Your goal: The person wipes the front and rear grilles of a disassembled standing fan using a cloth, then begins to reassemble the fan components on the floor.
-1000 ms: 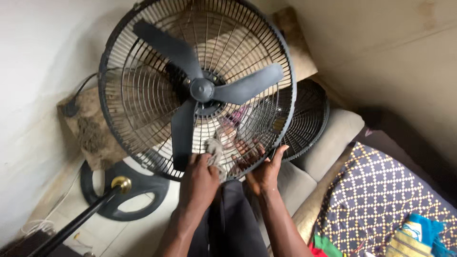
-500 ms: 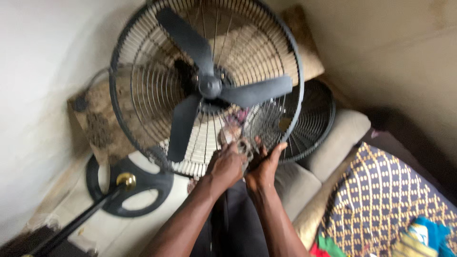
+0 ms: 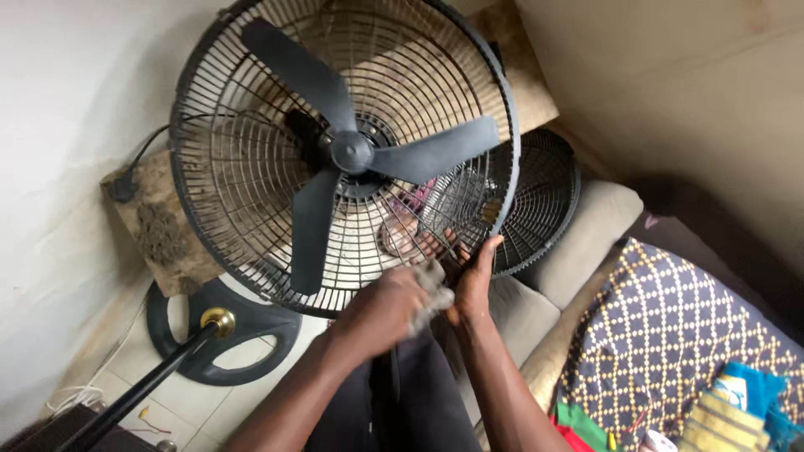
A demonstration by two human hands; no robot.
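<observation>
A black fan head fills the upper middle: an open rear wire guard [image 3: 218,167] with a three-bladed black propeller [image 3: 352,155] on the hub. My left hand [image 3: 381,310] is closed on a small grey rag [image 3: 434,289] pressed against the guard's lower rim. My right hand [image 3: 473,280] grips that lower right rim, its fingers curled behind the wires. A second black grille [image 3: 544,201] leans behind the fan at the right.
The fan's black pole with a brass collar [image 3: 216,321] and round base [image 3: 222,335] lie on pale floor tiles at lower left. A grey cushion [image 3: 578,243] and a dark patterned cloth [image 3: 670,335] sit at right. White wall on the left.
My left hand with the rag has slid right along the lower rim toward my right hand. The propeller has turned a little, and the view has shifted closer.
</observation>
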